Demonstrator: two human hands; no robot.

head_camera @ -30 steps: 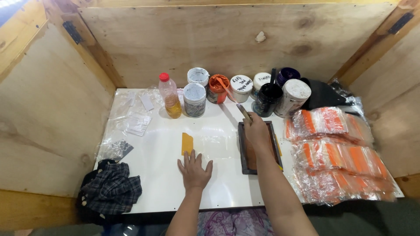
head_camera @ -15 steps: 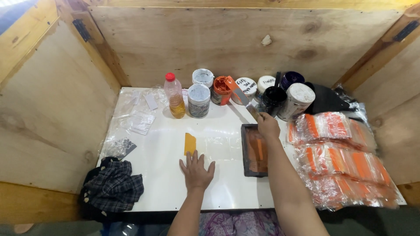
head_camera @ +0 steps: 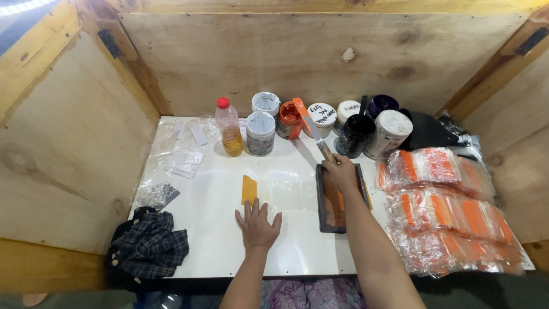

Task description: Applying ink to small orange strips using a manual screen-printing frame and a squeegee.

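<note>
Right hand (head_camera: 341, 173) has its grip closed around the wooden handle of a metal spatula (head_camera: 313, 130) with an orange-smeared blade, reaching toward the open orange paint jar (head_camera: 289, 119). Left hand (head_camera: 257, 225) lies flat, fingers spread, on the white tabletop (head_camera: 211, 240), just below a small orange card (head_camera: 249, 189). A dark rectangular frame (head_camera: 335, 200) sits under the right wrist.

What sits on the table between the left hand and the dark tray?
In the head view, only bare white table and a clear plastic sheet lie between the left hand and the tray.
</note>
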